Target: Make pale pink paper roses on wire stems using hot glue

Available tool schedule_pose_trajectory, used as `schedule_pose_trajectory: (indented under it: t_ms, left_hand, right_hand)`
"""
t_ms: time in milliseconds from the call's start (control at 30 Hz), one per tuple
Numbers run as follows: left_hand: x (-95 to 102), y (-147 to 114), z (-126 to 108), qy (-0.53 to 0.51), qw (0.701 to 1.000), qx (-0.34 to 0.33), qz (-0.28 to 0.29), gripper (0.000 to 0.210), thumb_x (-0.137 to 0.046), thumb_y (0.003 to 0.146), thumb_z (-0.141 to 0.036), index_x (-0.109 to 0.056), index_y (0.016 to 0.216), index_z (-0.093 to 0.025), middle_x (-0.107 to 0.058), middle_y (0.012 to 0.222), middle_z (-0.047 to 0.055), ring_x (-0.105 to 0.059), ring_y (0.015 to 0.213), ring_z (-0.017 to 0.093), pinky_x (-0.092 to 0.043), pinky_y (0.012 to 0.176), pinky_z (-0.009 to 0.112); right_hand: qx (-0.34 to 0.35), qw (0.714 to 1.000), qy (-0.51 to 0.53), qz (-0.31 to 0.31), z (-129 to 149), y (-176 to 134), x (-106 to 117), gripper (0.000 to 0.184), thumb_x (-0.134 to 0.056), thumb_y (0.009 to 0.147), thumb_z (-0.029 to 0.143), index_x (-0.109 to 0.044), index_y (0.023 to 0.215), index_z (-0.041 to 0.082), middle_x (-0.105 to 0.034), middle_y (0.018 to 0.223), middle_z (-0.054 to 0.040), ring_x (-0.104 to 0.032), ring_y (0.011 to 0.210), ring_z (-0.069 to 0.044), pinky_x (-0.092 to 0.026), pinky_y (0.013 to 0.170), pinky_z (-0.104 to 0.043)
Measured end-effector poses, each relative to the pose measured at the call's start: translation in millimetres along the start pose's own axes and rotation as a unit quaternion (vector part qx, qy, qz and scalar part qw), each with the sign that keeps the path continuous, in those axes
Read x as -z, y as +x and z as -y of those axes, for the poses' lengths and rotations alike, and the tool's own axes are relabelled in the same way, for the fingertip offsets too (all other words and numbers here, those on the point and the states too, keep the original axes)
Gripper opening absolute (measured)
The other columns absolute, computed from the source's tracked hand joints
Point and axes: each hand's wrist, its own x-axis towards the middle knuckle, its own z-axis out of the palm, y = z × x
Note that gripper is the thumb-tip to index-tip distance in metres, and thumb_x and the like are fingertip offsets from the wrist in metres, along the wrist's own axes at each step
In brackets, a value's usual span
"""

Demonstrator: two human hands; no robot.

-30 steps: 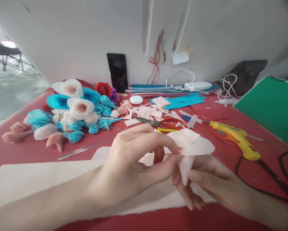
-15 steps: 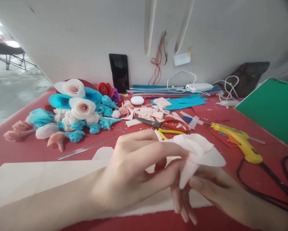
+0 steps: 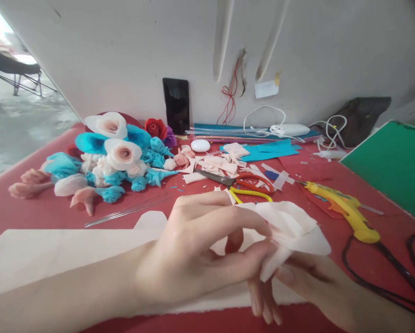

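A pale pink paper flower [image 3: 294, 226] with layered petals is held between both hands, above the red table. My left hand [image 3: 200, 249] pinches its edge between thumb and index finger, the other fingers curled. From the right, my right hand [image 3: 307, 277] grips the flower's narrow base from below, its thumb in front and some fingers hanging down. The flower hides part of the right hand's fingers. Beneath my left forearm lies a large sheet of pale paper [image 3: 71, 249], with a rounded cut petal [image 3: 151, 219] at its far edge.
Scissors [image 3: 235, 180] with red and yellow handles lie beside paper scraps [image 3: 217, 164]. A yellow glue gun [image 3: 346, 208] with a black cord is at right, near a green board [image 3: 394, 166]. Finished paper flowers [image 3: 124, 155] pile at left; a phone [image 3: 176, 104] leans against the wall.
The view has shifted a little, so the scene sits slightly further right. Both hands keep hold of the paper flower, with almost the same grip.
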Motion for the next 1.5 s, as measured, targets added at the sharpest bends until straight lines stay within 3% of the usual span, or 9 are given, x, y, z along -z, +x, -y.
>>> schedule_pose_trajectory:
  t_ms: [200,367,533,633,767,933,1233,1400,1500]
  left_hand:
    - [1.8,2.5,-0.3,0.058,0.996,-0.06,0.022,0.004,-0.06,0.078,-0.009,-0.063,0.079,-0.012,-0.063,0.048,0.0,-0.046,0.045,0.009,-0.044,0.049,0.021]
    - [1.0,2.4,-1.0,0.09,0.993,-0.077,0.014,0.007,-0.06,0.078,-0.012,-0.062,0.071,-0.013,-0.061,0.046,0.0,-0.043,0.043,0.009,-0.04,0.045,0.023]
    - [0.2,0.1,2.2,0.064,0.994,-0.083,-0.025,0.008,-0.062,0.076,-0.01,-0.059,0.072,-0.016,-0.059,0.047,-0.003,-0.043,0.043,0.008,-0.04,0.045,0.021]
    - [-0.7,0.6,3.2,0.053,0.996,-0.07,-0.011,0.007,-0.061,0.077,-0.007,-0.061,0.077,-0.014,-0.062,0.051,-0.002,-0.045,0.045,0.008,-0.043,0.048,0.02]
    - [-1.9,1.4,2.7,0.049,0.996,-0.068,0.004,0.008,-0.06,0.078,-0.008,-0.061,0.079,-0.015,-0.062,0.049,-0.003,-0.046,0.045,0.008,-0.044,0.049,0.02]
    - [-4.2,0.2,3.1,0.096,0.994,-0.056,-0.017,0.008,-0.059,0.077,-0.011,-0.059,0.071,-0.016,-0.059,0.049,-0.003,-0.043,0.045,0.008,-0.039,0.045,0.019]
    - [-4.7,-0.9,9.5,0.153,0.979,-0.13,-0.029,0.014,-0.064,0.075,-0.014,-0.053,0.067,-0.016,-0.051,0.046,-0.006,-0.04,0.043,0.007,-0.033,0.043,0.02]
    - [-3.8,-2.2,8.4,0.142,0.981,-0.124,-0.039,0.022,-0.066,0.074,-0.012,-0.046,0.066,-0.018,-0.047,0.048,-0.008,-0.035,0.046,0.006,-0.029,0.044,0.02]
    - [-2.4,-2.8,7.6,0.151,0.979,-0.133,-0.032,0.023,-0.065,0.075,-0.013,-0.045,0.065,-0.018,-0.046,0.047,-0.008,-0.033,0.047,0.007,-0.028,0.043,0.022]
  right_hand:
    - [-0.026,0.998,-0.051,-0.019,4.3,1.0,-2.4,0.037,-0.04,0.095,0.045,-0.059,0.104,0.014,-0.053,0.075,-0.0036,-0.052,0.068,-0.01,-0.046,0.065,-0.023]
    - [-0.044,0.995,-0.082,-0.021,11.3,1.7,-5.7,0.04,-0.039,0.094,0.049,-0.062,0.093,0.016,-0.061,0.085,-0.0069,-0.055,0.071,-0.013,-0.048,0.068,-0.024]
    - [-0.04,0.998,-0.053,-0.014,5.6,-0.8,-5.4,0.036,-0.039,0.095,0.045,-0.062,0.106,0.019,-0.063,0.089,-0.0059,-0.058,0.078,-0.012,-0.048,0.07,-0.022]
    - [-0.027,0.999,-0.035,-0.015,2.7,-3.0,-4.0,0.036,-0.039,0.096,0.043,-0.06,0.111,0.019,-0.061,0.084,-0.0047,-0.056,0.075,-0.01,-0.047,0.07,-0.021]
    - [-0.027,0.999,-0.039,-0.016,5.9,-1.9,-3.8,0.037,-0.041,0.095,0.045,-0.062,0.106,0.017,-0.055,0.078,-0.0032,-0.053,0.073,-0.01,-0.046,0.067,-0.02]
    - [-0.035,0.999,-0.031,-0.015,7.4,1.4,-5.7,0.037,-0.041,0.095,0.045,-0.06,0.106,0.016,-0.056,0.079,-0.0038,-0.052,0.074,-0.01,-0.046,0.068,-0.021]
    - [0.0,1.0,-0.008,-0.017,-2.1,0.5,-1.7,0.034,-0.042,0.096,0.036,-0.064,0.084,0.013,-0.055,0.076,-0.0029,-0.055,0.067,-0.007,-0.046,0.068,-0.021]
    - [-0.024,0.999,-0.002,-0.021,1.9,1.0,-5.8,0.033,-0.043,0.094,0.042,-0.061,0.097,0.014,-0.054,0.076,-0.0026,-0.053,0.069,-0.008,-0.045,0.066,-0.02]
    - [-0.035,0.999,-0.006,-0.024,5.5,0.5,-8.3,0.034,-0.044,0.094,0.044,-0.06,0.087,0.014,-0.053,0.074,-0.0018,-0.053,0.071,-0.008,-0.045,0.065,-0.019]
